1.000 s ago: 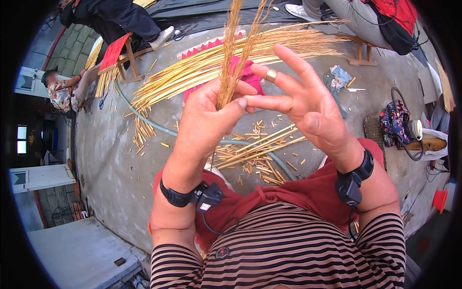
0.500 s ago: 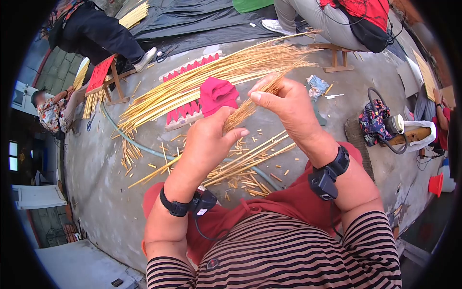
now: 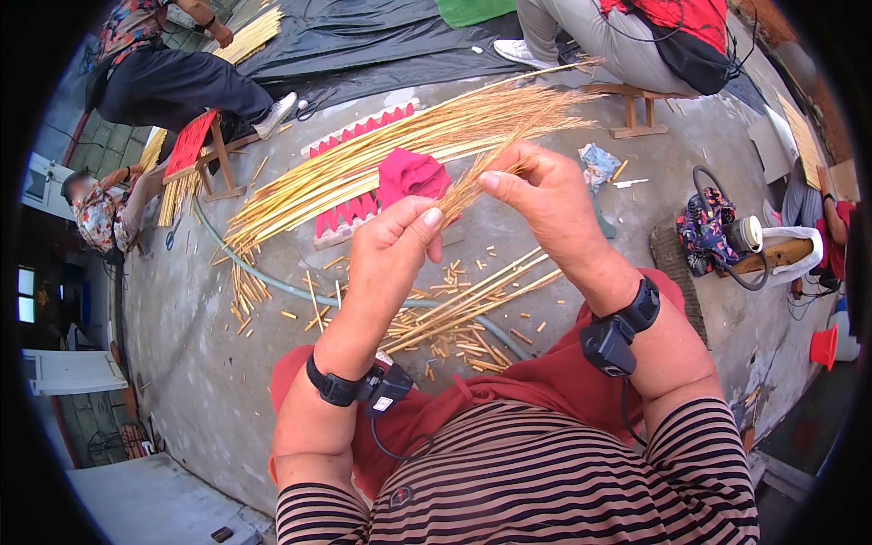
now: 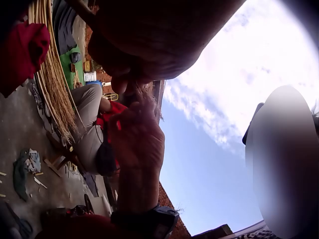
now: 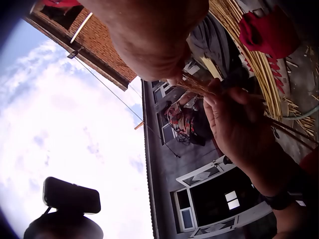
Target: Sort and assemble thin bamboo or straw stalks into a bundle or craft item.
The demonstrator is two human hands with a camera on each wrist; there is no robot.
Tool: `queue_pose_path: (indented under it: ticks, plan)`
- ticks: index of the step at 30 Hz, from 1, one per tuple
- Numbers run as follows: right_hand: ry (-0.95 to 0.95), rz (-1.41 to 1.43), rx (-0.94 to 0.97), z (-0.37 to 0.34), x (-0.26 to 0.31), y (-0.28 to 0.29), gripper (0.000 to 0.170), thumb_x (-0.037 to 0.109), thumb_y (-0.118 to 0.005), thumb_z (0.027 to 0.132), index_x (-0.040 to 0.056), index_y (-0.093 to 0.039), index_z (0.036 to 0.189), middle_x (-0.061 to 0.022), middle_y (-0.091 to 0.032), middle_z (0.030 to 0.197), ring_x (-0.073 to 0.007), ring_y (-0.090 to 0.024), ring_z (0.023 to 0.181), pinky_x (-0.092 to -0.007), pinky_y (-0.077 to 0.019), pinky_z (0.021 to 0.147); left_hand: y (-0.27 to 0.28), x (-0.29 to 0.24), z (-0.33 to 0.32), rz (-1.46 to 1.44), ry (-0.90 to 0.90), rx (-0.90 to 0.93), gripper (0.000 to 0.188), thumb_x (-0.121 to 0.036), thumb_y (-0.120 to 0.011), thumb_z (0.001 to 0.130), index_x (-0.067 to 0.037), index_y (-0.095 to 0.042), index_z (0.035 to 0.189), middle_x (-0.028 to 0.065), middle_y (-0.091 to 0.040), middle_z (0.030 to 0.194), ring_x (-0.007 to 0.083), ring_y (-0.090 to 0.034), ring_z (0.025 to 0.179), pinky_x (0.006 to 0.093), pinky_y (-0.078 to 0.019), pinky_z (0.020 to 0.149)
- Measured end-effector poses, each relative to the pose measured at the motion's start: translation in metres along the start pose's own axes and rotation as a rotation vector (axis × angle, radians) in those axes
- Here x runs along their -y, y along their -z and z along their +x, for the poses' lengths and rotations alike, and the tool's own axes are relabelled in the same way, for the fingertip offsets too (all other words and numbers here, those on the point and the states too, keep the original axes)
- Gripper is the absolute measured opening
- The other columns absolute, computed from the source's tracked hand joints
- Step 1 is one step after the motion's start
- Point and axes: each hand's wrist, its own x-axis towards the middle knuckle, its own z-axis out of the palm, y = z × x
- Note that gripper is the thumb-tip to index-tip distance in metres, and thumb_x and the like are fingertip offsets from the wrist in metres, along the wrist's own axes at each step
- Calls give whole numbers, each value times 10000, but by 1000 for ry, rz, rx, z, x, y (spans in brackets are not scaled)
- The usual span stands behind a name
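Greenish hose (image 3: 283,286) curving over concrete floor (image 3: 195,354); floral bag (image 3: 702,238) at right; black sheet (image 3: 363,53) at far side.

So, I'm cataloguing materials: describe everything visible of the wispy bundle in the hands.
The bundle is a slim spray of thin, tan strands, dry-looking like grass tops, with some loose wisps. In the head view it slants between the left hand's grip and the right hand's grip, both pinching it, raised above the grey floor. The parts inside each grip are hidden.
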Motion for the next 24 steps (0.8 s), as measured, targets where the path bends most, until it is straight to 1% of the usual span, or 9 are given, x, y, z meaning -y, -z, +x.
queue_pose_path:
  ticks: [2, 4, 7, 8, 11, 12, 14, 18, 24]
  plan:
    - [-3, 24, 1, 1, -1, 0, 77, 94, -639, 830, 20, -623, 818, 10, -584, 738, -48, -494, 680, -205, -411, 610, 2, -2, 0, -4, 40, 11, 183, -185, -547, 904, -32, -637, 949, -28, -526, 608, 36, -453, 565, 199, -347, 519]
    - [-16, 44, -1, 2, -2, 4, 82, 100, -623, 843, 21, -620, 821, 13, -580, 739, -46, -484, 681, -200, -405, 627, 0, -2, 0, -25, 30, 18, 183, -187, -544, 906, -34, -637, 945, -33, -519, 603, 32, -443, 560, 198, -338, 512]
    - [92, 64, -143, 15, -2, 20, 116, 126, -593, 869, 17, -618, 839, 8, -578, 753, -57, -480, 687, -206, -404, 662, 2, 1, 1, -30, 26, 30, 184, -189, -540, 909, -36, -636, 940, -41, -506, 596, 32, -432, 552, 198, -333, 507]
    - [139, 102, -215, 19, -1, 25, 156, 156, -572, 890, 8, -617, 875, -2, -577, 776, -72, -486, 703, -215, -408, 697, 3, 2, 2, -27, 24, 34, 184, -190, -538, 909, -36, -636, 939, -43, -501, 594, 32, -429, 549, 199, -333, 507]
    - [155, 186, -284, 23, 8, 34, 178, 178, -548, 901, 6, -594, 897, -20, -564, 783, -90, -485, 729, -238, -392, 741, 7, 3, 2, -33, 58, 40, 180, -185, -540, 908, -37, -638, 939, -45, -493, 592, 35, -427, 547, 200, -334, 507]
    - [157, 168, -266, 22, 9, 33, 185, 182, -562, 891, 2, -603, 912, -23, -570, 801, -89, -489, 738, -236, -394, 744, 7, 5, 3, -38, 48, 39, 180, -194, -544, 907, -44, -635, 946, -40, -495, 593, 31, -412, 532, 191, -310, 489]
    - [104, 95, -200, 19, 8, 27, 173, 174, -579, 878, 6, -610, 910, -12, -573, 809, -80, -492, 749, -227, -395, 739, 6, 8, 3, -47, 29, 38, 182, -211, -552, 906, -56, -630, 960, -32, -500, 594, 22, -382, 504, 175, -262, 453]
    - [56, 46, -122, 15, 1, 25, 147, 115, -632, 845, -7, -629, 927, 11, -608, 834, -40, -528, 760, -183, -426, 679, 6, 11, 3, -41, 25, 31, 189, -217, -557, 904, -53, -631, 961, -29, -501, 593, 23, -387, 498, 173, -257, 448]
    - [49, 39, -112, 12, 5, 26, 117, 92, -632, 832, 7, -636, 911, 20, -608, 820, -36, -528, 749, -184, -424, 665, 7, 13, 2, -38, 41, 15, 203, -226, -559, 904, -46, -634, 963, -24, -509, 592, 19, -385, 488, 166, -252, 439]
